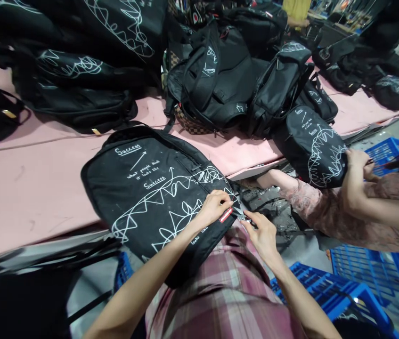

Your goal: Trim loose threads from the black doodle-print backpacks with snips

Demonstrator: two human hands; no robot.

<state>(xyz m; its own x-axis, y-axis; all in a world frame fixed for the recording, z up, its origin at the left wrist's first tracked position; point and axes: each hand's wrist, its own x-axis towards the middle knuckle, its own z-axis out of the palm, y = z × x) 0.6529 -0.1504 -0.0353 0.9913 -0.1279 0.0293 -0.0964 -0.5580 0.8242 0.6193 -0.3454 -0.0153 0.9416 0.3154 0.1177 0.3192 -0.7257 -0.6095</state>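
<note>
Black and scrawled with white lettering, the backpack (150, 188) lies half on the pink bench (26, 188), half on my lap, as my left hand (215, 207) pinches its edge by a red tag (225, 215) and my right hand (261, 233) grips small snips (243, 217).

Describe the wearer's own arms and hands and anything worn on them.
Both arms are bare up to the picture's edge: no sleeves, gloves, watch or rings show on the left hand or right hand. Between them lies a pink, grey and white plaid garment.
</note>
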